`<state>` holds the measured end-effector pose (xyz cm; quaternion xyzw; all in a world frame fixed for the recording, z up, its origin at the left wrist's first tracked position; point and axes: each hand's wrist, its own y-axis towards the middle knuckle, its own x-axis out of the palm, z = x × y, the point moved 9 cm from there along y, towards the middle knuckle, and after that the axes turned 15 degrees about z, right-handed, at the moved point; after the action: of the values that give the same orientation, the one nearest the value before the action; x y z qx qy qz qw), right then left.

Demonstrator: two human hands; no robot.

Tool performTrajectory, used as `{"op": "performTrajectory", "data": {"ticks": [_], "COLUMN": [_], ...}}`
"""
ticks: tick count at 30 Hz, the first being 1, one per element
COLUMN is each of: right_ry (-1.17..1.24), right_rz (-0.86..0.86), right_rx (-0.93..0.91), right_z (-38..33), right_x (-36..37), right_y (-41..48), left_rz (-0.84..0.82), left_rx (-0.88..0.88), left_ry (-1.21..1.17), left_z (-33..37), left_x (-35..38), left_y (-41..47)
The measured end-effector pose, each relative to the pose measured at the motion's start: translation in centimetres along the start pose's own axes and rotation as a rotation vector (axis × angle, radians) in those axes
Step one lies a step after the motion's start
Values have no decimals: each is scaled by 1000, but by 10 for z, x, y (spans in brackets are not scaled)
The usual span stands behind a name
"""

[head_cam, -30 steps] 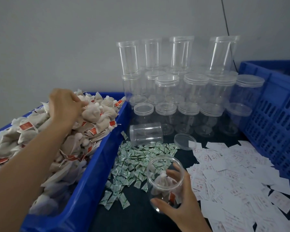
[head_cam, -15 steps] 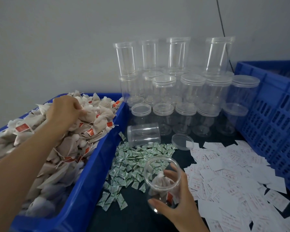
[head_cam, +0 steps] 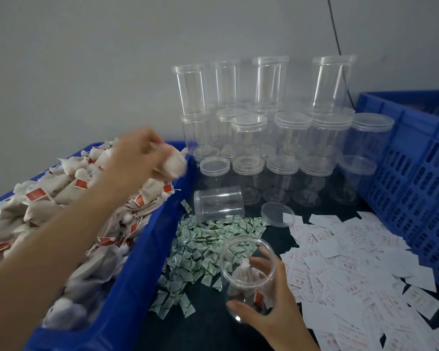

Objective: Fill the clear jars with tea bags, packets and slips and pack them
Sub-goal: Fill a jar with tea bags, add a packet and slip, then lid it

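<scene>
Grey wall (head_cam: 86,59) backs a dark counter (head_cam: 208,328) crowded with stock. Over the far corner of the blue bin (head_cam: 147,249) the person's left grip (head_cam: 137,153), blurred, is closed round one tea bag (head_cam: 174,164). The heap of tea bags (head_cam: 61,198) fills the bin below and nearer than it. The right grip (head_cam: 271,310) wraps the lower wall of an open jar (head_cam: 247,264), thumb on the near side, fingers seen through the clear wall. The jar stands mouth up on the counter, with a few red-tagged tea bags inside. Green packets (head_cam: 213,239) lie just left of and beyond the right grip, white slips (head_cam: 352,262) just to its right. Beyond it a lidless jar (head_cam: 218,203) lies on its side beside a loose lid (head_cam: 276,214). Farther back are stacked lidded jars (head_cam: 292,138), and a blue crate (head_cam: 411,160) stands far right.
</scene>
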<state>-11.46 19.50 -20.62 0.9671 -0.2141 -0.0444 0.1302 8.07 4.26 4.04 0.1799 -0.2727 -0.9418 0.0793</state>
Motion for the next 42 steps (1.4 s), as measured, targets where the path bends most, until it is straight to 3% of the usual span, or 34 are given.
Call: {"op": "performTrajectory", "data": {"ticks": [4,7,9,12,14,15,18,25,29,33,39,42], "right_ry": [-13,-37,-31,-29,-23,-27,-29,-32,-29,-27,-29,-22], "right_rz": [9,9,10,23,22,22,22,25,28,31,26,26], "right_rx": [-6,-35,-17,10,7,5,3,9,6,8,-2,-4], "right_z": [-2,-4,-3,-2,-1,-1,-2,-5,-6,-6,-6,-6], "right_x": [-1,0,-1,-3,-3,-2,-2,-3,-2,-3,-3,-3], "right_y": [1,1,0,-2,-1,-1,0,-1,0,2,0,-1], "left_rz": [-548,-732,-644,-231,-29,-5,-154,-128,-95,34,392,362], "left_rx": [159,216,240,343,322,296,218,91,-49,-52,-88,-162], "left_ry": [135,126,123,249,473,609,870,899,795,628,255,17], "left_z": [17,18,18,9,-16,-33,-79,-88,-90,-80,-64,-51], "left_x": [80,104,98,62,38,33,36,35,21,8,-22,-19], "left_y": [-99,-137,-118,-52,-13,-1,11,16,24,20,16,9]}}
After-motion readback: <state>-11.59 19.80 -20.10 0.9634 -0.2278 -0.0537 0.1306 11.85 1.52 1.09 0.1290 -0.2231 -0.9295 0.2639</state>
